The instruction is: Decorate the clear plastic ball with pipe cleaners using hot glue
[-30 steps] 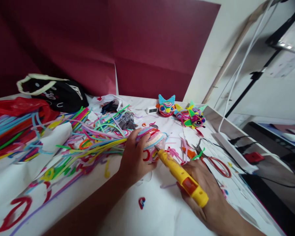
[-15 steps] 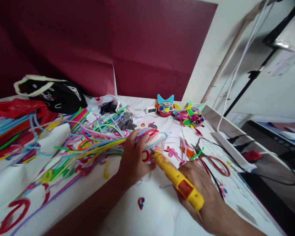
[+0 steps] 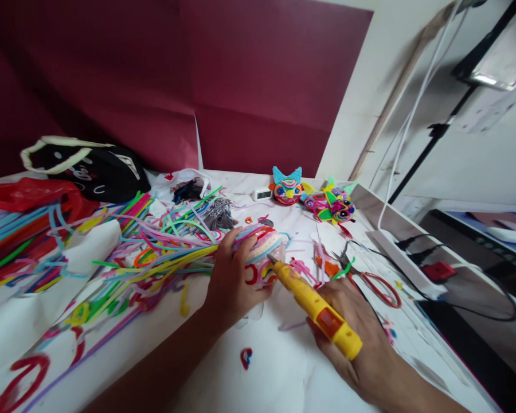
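Note:
My left hand (image 3: 234, 281) is wrapped round a rounded craft piece (image 3: 264, 244) covered with bands of coloured pipe cleaner, part of its clear surface still showing. My fingers hide its left side. In my right hand (image 3: 348, 321) is a yellow hot glue gun (image 3: 312, 301), gripped around the body. Its dark nozzle tip points up and left and lies at the lower right side of the craft piece; whether it touches, I cannot tell. A small red and blue pipe-cleaner piece (image 3: 246, 358) lies on the white table cover in front.
Loose pipe cleaners (image 3: 155, 258) spread over the left side. Red-handled scissors (image 3: 376, 287) lie at right, near a white power strip (image 3: 408, 261). Behind stand finished colourful figures (image 3: 287, 186), a small digital display (image 3: 262, 194) and a black bag (image 3: 98, 172).
The glue gun's nozzle has shifted slightly right and up along the craft piece. My left hand still holds the piece, which looks slightly turned.

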`<state>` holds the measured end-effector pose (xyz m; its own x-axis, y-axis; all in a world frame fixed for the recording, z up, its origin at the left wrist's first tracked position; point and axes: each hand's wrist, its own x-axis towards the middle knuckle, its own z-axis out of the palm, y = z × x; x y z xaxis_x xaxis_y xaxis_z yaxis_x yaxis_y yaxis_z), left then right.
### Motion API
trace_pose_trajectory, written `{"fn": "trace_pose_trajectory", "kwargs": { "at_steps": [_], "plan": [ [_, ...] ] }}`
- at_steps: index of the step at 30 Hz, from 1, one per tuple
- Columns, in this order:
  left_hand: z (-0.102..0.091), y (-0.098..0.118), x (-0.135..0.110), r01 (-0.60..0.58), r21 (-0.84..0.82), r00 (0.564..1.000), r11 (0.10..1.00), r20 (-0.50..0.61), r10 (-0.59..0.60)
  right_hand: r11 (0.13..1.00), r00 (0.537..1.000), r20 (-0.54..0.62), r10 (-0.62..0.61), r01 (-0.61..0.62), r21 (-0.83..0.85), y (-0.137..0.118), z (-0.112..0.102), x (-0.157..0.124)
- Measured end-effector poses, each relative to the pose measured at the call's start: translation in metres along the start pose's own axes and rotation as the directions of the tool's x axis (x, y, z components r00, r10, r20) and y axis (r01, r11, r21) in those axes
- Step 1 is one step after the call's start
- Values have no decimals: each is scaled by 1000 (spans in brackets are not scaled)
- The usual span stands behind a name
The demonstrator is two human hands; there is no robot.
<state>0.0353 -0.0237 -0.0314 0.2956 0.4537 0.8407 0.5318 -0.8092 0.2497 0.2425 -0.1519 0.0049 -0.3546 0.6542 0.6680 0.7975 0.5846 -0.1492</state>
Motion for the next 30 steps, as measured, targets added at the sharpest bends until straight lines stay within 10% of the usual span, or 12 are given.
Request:
{"fn": "trace_pose_trajectory", "kwargs": {
  "at_steps": [30],
  "plan": [
    [-3,1,3,-27,50,998,998,-54,30,999,999,-29,41,-42,-27,3,-6,2]
  ]
}}
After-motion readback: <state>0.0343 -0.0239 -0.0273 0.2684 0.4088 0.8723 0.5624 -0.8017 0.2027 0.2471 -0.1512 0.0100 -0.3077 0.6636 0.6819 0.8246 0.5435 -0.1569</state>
